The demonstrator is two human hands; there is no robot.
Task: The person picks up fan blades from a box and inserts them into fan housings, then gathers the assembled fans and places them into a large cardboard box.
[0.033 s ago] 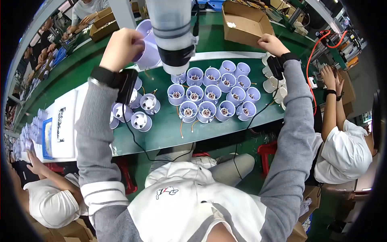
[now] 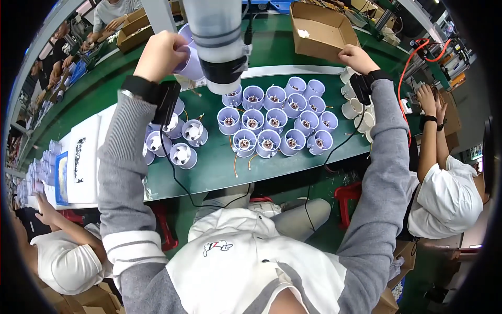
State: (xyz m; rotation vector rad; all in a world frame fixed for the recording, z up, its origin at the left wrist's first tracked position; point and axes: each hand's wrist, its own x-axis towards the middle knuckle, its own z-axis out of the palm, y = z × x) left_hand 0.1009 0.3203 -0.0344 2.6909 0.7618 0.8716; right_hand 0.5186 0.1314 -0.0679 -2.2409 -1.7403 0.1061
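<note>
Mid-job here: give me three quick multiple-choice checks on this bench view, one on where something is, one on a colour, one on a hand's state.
1. Where is the open cardboard box?
A. Far side of the bench, near the right hand
B. On the floor by the red stool
C. Under the left hand

2. What colour is the bench mat?
A. Blue
B. Green
C. Grey

3. What is the left hand doing?
A. Resting flat on the mat
B. Hanging empty
C. Gripping a pale purple housing

Answers: A, the box sits beyond the white strip beside the right hand; B, the mat under the purple cylinders is green; C, the fingers are curled around the housing.
</note>
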